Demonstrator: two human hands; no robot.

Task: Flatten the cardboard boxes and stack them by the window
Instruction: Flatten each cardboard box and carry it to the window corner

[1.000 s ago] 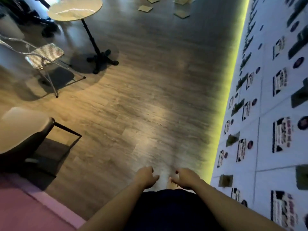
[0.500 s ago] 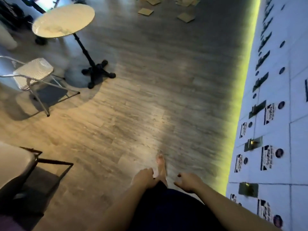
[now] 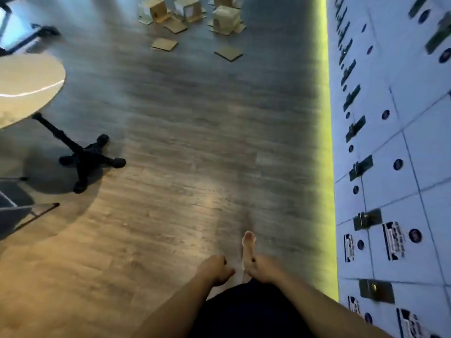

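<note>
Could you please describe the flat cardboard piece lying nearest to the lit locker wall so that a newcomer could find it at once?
Follow the glowing strip at the foot of the locker wall to the cluster of cardboard boxes. The flat cardboard piece lies in front of them, nearest the strip. Unlike the upright boxes, it lies flat and alone.

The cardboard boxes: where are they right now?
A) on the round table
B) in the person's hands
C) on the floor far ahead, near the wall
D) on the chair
C: the cardboard boxes sit on the wooden floor far ahead, with flat pieces beside them, while the left hand and right hand hold nothing.
</note>
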